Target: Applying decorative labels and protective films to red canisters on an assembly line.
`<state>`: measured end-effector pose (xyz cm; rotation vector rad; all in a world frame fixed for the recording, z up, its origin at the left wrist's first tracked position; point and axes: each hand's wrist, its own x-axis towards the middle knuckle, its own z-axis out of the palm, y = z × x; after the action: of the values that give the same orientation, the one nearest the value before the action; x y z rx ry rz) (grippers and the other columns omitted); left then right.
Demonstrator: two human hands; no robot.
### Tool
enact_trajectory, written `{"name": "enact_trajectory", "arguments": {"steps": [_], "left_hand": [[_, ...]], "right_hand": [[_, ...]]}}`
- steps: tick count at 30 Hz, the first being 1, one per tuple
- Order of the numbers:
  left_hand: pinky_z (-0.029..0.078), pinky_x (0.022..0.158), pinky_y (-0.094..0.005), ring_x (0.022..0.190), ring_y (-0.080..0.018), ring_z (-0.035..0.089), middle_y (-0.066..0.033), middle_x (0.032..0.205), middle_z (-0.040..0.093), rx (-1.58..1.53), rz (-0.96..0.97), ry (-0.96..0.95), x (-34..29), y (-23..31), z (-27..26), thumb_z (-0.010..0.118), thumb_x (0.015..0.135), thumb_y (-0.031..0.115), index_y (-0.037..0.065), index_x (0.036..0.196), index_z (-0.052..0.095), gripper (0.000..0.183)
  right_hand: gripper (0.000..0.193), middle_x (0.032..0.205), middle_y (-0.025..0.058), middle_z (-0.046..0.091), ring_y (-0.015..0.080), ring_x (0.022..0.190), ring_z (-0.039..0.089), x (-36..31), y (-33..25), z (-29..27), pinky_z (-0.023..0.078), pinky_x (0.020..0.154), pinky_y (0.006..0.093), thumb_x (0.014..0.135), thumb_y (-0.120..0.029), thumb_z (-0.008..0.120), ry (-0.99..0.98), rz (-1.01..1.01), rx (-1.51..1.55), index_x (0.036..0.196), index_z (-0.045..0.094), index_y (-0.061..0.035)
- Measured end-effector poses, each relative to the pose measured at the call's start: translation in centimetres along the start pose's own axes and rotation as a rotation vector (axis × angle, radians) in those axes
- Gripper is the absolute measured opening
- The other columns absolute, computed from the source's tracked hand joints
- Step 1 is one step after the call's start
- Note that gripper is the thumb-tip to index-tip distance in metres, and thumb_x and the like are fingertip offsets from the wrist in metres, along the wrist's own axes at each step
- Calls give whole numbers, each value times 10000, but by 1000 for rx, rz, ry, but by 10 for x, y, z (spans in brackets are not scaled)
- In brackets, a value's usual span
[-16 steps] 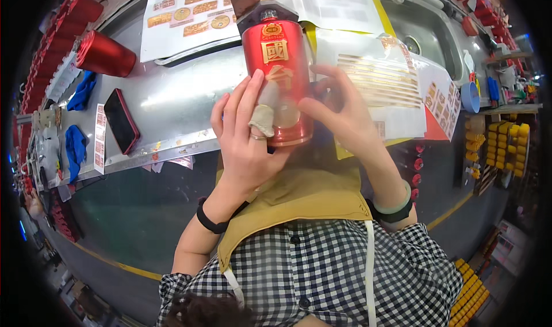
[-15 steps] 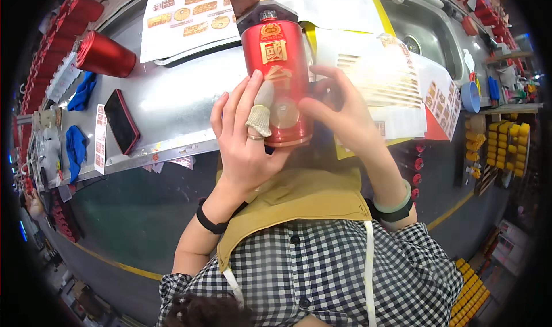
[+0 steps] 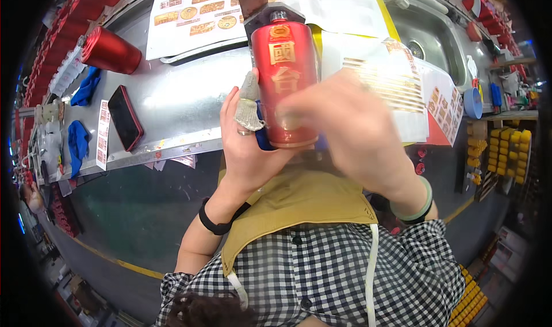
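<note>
A shiny red bottle (image 3: 282, 85) with gold lettering down its front lies in front of me, its narrow neck pointing away against a dark metal bracket (image 3: 270, 16). My left hand (image 3: 247, 134) is wrapped round its left side and near end, with a grey knitted cover on one finger. Over the lower front of the bottle hovers my right hand (image 3: 351, 129), smeared by motion. Its fingertips are at the round gold mark near the base, and whether they touch it is unclear. Some blue cloth shows between the left hand and the bottle.
Sheets of gold stickers (image 3: 198, 16) lie on the metal bench, with more striped gold sheets (image 3: 379, 91) at right. A second red bottle (image 3: 112, 50), a phone (image 3: 125, 118) and blue cloths (image 3: 77, 146) are at left. A sink (image 3: 431, 31) is at far right.
My right hand has swung from the bottle's right side to over its lower front. The left hand has slid to the bottle's left edge, and the lettering is less covered.
</note>
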<state>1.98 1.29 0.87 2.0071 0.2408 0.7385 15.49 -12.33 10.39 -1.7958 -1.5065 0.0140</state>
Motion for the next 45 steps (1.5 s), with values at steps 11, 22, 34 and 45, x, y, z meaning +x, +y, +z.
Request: {"name": "enact_trajectory", "arguments": {"steps": [11,22,34,45], "left_hand": [[302,1184,-498,1412,-355,465,-236,1524,471,160,43,-68,0,2,-15,960,690,339,-71,1542,322,1141],[274,1230,-445,1489,-298,387,-228,1582,423,-295,-205,-257,17,0,-33,925,729,260,-54,1586,290,1112],[247,1246,-446,1501,-308,350,-197,1619,346,-676,-460,-180,27,1,-28,710,925,111,-36,1606,246,837],[266,1242,-444,1487,-290,370,-177,1598,382,-638,-447,-165,27,-2,-30,727,894,69,-25,1593,285,833]], "right_hand": [[199,1022,40,685,100,820,579,10,12,-10,478,747,246,972,-7,588,254,244,229,1143,688,-4],[537,849,-40,520,60,757,469,-48,47,18,426,702,236,942,-315,782,-28,771,496,1348,589,-21],[247,1014,102,591,158,957,552,-82,13,16,466,888,315,1053,-156,548,-22,811,464,1253,511,-16],[260,1178,74,551,127,1135,501,-55,10,29,407,1014,282,1064,-183,577,195,886,742,1239,519,1]]}}
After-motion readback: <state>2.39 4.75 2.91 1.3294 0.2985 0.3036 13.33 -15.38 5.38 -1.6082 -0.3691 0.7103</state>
